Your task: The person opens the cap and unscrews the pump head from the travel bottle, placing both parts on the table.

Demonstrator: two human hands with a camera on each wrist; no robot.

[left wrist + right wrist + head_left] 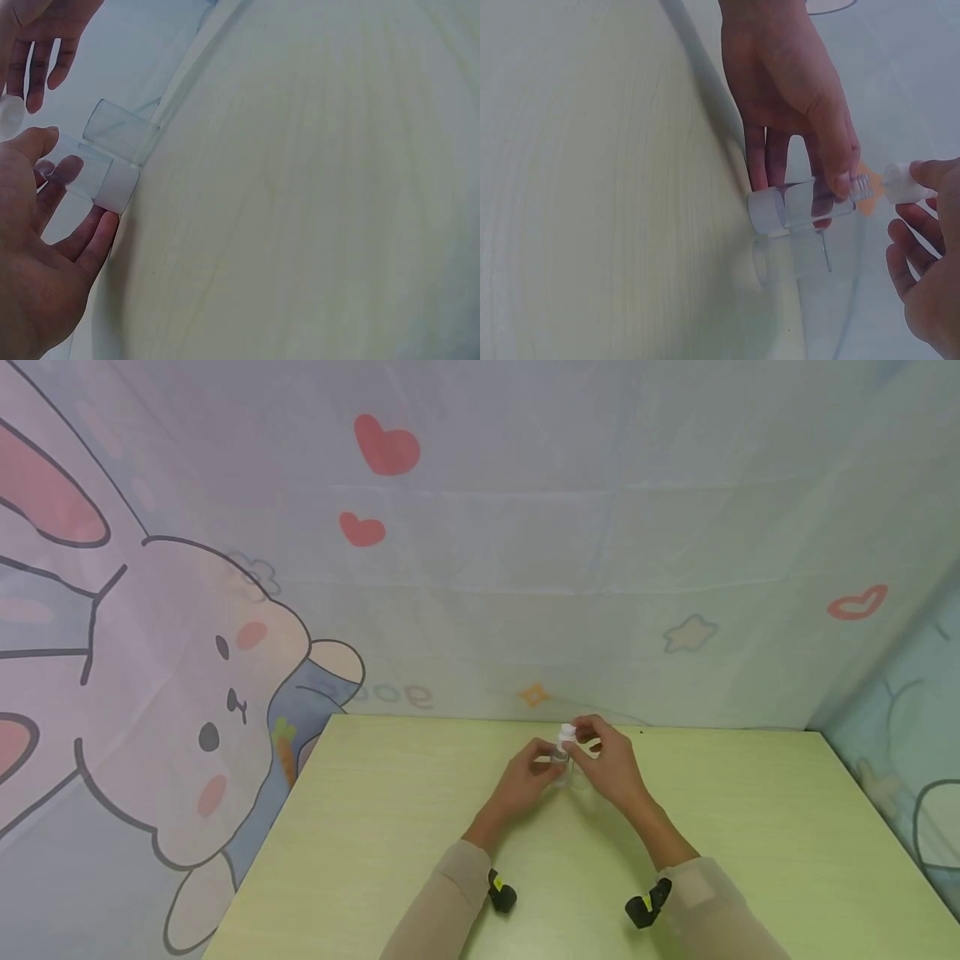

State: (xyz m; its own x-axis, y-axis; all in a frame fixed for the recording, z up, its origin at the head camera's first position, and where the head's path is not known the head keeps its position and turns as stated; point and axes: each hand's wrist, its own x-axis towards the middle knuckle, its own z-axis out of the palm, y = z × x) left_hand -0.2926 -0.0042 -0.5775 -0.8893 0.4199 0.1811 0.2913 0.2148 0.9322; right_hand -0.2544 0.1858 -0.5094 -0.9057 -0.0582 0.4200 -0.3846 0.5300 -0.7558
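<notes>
My left hand [522, 781] holds a small clear bottle [802, 205] between thumb and fingers. The bottle stands upright at the table's far side, with a white base [766, 211] and a bare threaded neck [861, 187]. Just above that neck, my right hand [613, 766] pinches a white cap [902, 184]; a small gap shows between cap and thread in the right wrist view. Close beside the bottle, on its right, a clear open cylinder [120, 133], like an overcap, stands on the table.
The pale yellow-green table [390, 843] ends at a back edge close behind the bottle. A printed cloth [487, 552] with a rabbit and hearts hangs behind it. Each sleeve bears a black wrist camera [502, 893].
</notes>
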